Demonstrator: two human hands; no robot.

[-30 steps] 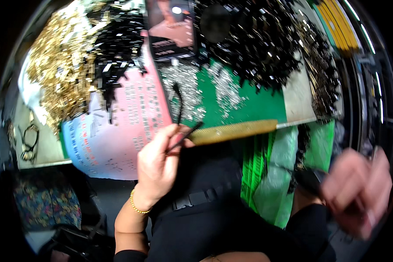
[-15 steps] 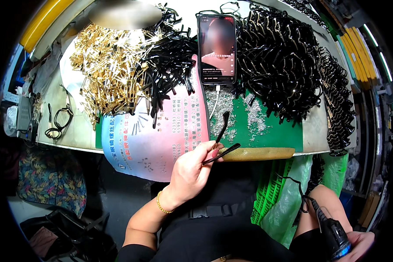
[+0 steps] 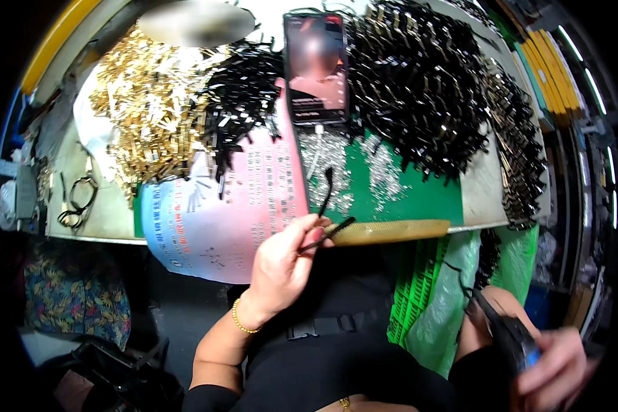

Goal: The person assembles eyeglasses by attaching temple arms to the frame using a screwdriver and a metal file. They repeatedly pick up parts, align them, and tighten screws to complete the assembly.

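Since both hands are loaded, quick rundown: 12 points away from the person, left hand as centre. Left hand (image 3: 281, 264) is at the near edge of the worktop (image 3: 477, 196), fingers (image 3: 316, 235) pinched on thin black strips (image 3: 329, 185), no gap visible. Two ends poke out, toward 12 and 2; can't tell if that's two parts or one bent one. Grip sits low, probably so the far ends stay clear.

Right hand (image 3: 553, 367) is off at 4, blurred. Fingers look curled round the lower end of a black corded tool (image 3: 508, 336); exact grip unclear. Cord (image 3: 468, 294) leaves at the upper end, toward 11, which likely keeps it out of the palm.

Silver bits (image 3: 329, 165) at 1, two loose patches on a green mat (image 3: 429, 199): bright on dark, so presumably easy to spot, and near the pinch. Phone (image 3: 316, 75) at 12, just beyond them, screen up; viewable without covering the bits, I'd guess. Gold pile (image 3: 151, 103) at 11, small black pile (image 3: 240, 89) touching it, big black pile (image 3: 419, 89) at 1; looks like sorting by kind. Pink-and-blue sheet (image 3: 220, 206) at 10 to 11 overhangs the edge; the small black pile's weight may pin it.
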